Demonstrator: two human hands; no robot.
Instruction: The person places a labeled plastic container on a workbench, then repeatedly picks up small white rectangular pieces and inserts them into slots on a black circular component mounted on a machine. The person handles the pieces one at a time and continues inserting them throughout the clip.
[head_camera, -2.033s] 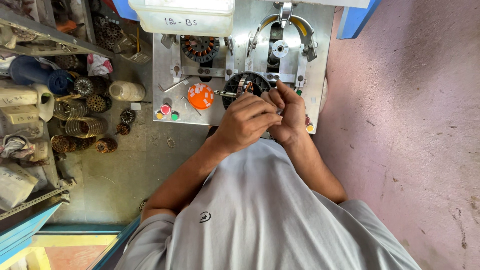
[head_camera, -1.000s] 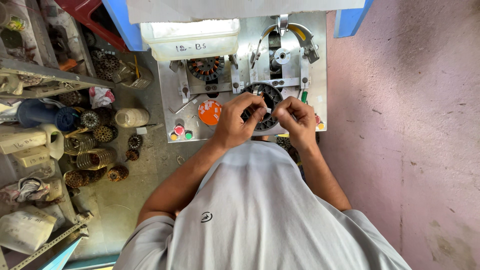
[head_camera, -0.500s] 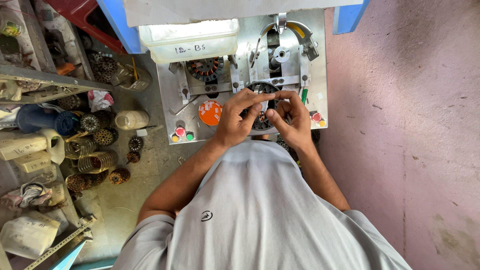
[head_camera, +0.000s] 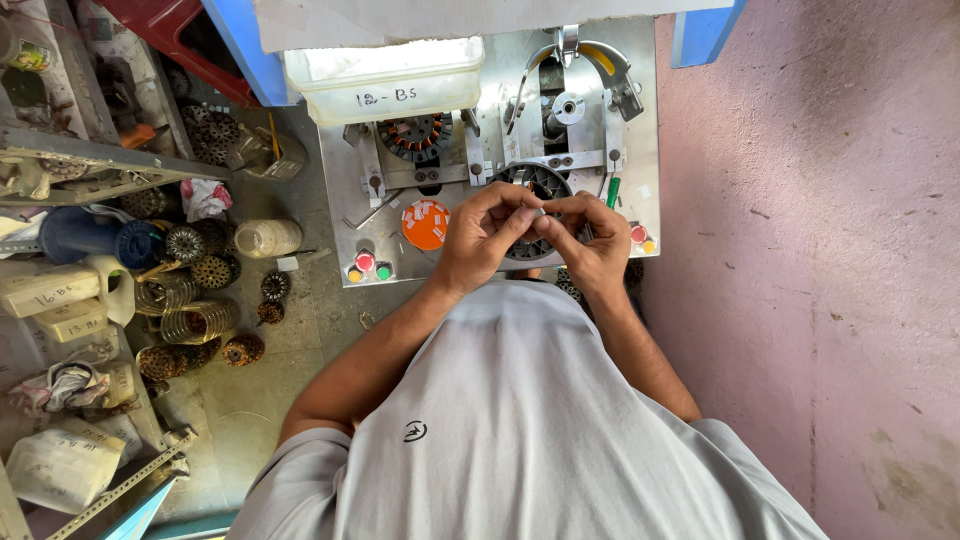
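Observation:
My left hand and my right hand meet over a round black slotted stator core seated on a metal machine plate. Both pinch a small pale slip between their fingertips, just above the core's front edge. A second core with copper windings sits on the plate further left, behind my left hand. An orange dish with white slips lies beside my left wrist. My grey shirt hides the plate's front edge.
A translucent plastic box stands at the back of the plate. Red, green and yellow buttons sit at its front left. Several wound cores, wire coils, a jar and bottles crowd the floor on the left. A pink wall runs along the right.
The view has shifted a little. My two hands have drawn closer together over the black core, and their fingertips now meet on the small pale slip.

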